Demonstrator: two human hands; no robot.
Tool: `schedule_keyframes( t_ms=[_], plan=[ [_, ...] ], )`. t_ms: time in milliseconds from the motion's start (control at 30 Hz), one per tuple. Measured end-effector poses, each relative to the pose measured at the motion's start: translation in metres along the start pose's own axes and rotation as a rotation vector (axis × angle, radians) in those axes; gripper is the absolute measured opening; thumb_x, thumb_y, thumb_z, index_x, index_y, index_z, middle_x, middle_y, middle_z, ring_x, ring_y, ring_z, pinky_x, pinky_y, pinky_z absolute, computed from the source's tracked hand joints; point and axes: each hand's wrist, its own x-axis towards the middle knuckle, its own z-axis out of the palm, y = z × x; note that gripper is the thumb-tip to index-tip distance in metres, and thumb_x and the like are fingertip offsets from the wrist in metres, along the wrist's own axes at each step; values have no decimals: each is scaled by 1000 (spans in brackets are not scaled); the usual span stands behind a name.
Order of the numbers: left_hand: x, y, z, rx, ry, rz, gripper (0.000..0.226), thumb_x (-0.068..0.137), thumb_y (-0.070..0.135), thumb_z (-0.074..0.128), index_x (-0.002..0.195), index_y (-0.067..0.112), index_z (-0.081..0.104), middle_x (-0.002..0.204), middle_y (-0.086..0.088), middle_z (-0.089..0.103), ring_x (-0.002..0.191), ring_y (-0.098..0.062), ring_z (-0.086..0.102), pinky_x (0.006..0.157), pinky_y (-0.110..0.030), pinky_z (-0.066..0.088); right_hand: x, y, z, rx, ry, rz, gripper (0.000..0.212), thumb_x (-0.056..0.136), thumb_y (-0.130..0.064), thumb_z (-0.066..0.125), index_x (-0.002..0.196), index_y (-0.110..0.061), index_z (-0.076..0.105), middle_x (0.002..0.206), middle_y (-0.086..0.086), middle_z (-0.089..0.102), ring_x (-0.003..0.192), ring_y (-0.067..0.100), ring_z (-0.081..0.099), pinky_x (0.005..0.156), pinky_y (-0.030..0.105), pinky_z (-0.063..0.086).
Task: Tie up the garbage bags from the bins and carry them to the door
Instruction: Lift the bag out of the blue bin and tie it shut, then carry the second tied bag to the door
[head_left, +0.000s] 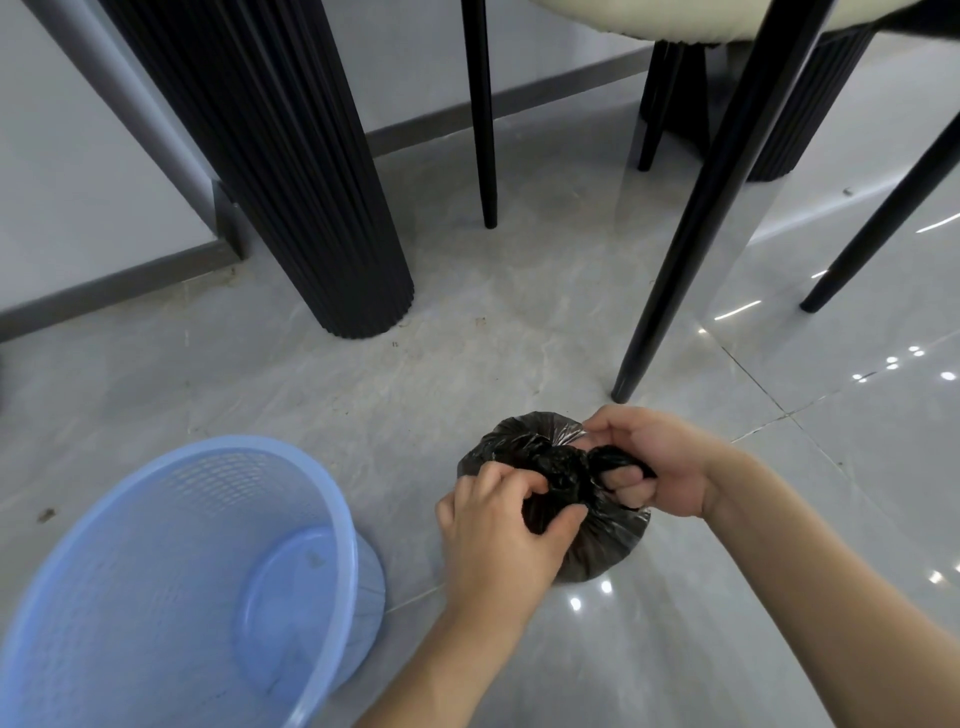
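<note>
I had one view only, head-worn, wide-angle. It looked forward and steeply down at the floor, close above both hands, with chair legs and a fluted column bowed at the top edge.

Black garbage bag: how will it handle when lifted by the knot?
The black garbage bag is thin, wrinkled film, so probably floppy and sagging under the knot. It looks small and only partly full, so likely light. Both the left hand and right hand grip its glossy, possibly slippery twisted top.
</note>
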Motion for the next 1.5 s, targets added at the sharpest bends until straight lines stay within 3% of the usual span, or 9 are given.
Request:
schedule_keyframes(
  t_ms=[167, 367, 600, 733, 933, 1033, 1100, 1300, 1500],
  plan=[
    [6, 4, 2, -299, -63, -164, 18, 81, 39, 68, 69, 27, 64, 80, 14, 59, 77, -7, 54, 78, -27, 38, 0, 0, 4, -57, 131, -61, 21, 91, -17, 56, 72, -7, 59, 47, -1, 40, 35, 9, 25, 33, 18, 16],
    [19, 0, -10, -909, -106, -415, 28, 65, 19, 57, 60, -4, 42, 60, -6, 42, 61, -16, 44, 52, -22, 39, 8, 1, 10, -280, 469, -396, 18, 91, -1, 55, 93, -12, 70, 86, 7, 61, 43, 12, 36, 36, 20, 29],
    [34, -14, -27, -79, -142, -63, 21, 71, 20, 50, 62, 22, 31, 48, 5, 33, 46, -12, 29, 42, -23, 25, 15, 2, 1, -111, 651, -553, 41, 85, 12, 47, 106, -18, 66, 76, -4, 43, 43, 6, 32, 37, 18, 32],
    [41, -20, -37, 261, -366, -151, 16, 76, 21, 48, 65, 20, 36, 62, 4, 48, 60, -20, 46, 50, -30, 30, 14, 9, -15, 18, 714, -452, 40, 86, 14, 43, 107, -12, 65, 71, -3, 37, 47, 7, 31, 36, 19, 29],
    [47, -15, -31, 301, -329, -48, 38, 73, 42, 45, 106, 25, 37, 97, 3, 59, 87, -23, 54, 71, -36, 40, 7, 7, -15, -732, 783, -586, 16, 90, -25, 57, 104, -30, 62, 105, -4, 46, 80, 6, 53, 77, 25, 38],
    [49, -15, -19, 455, -379, 16, 65, 74, 55, 45, 132, 29, 31, 123, -2, 42, 113, -28, 41, 89, -42, 35, 3, 5, -4, -966, 525, -495, 46, 81, -40, 63, 124, -34, 48, 115, -8, 37, 103, 11, 49, 89, 25, 36],
    [49, -15, -10, 530, -380, 73, 50, 82, 52, 48, 125, 25, 44, 125, -4, 39, 114, -29, 38, 89, -42, 35, 6, 10, 5, -1244, 444, -426, 63, 75, -43, 62, 134, -34, 41, 116, -8, 40, 113, 16, 45, 95, 29, 39],
    [62, -12, -9, 147, -338, -89, 14, 90, 27, 40, 85, 18, 50, 109, -6, 52, 99, -30, 51, 79, -39, 43, 15, 15, 17, -1533, 761, -495, 31, 90, -32, 50, 118, -26, 61, 110, -1, 53, 110, 25, 48, 96, 33, 40],
    [69, -24, -36, -129, -237, -163, 15, 84, 26, 40, 72, 18, 45, 72, 2, 54, 71, -22, 53, 55, -35, 35, 18, 0, 44, -1485, 872, -608, 19, 88, -32, 52, 105, -29, 61, 134, -2, 32, 128, 25, 16, 108, 47, 19]
  ],
)
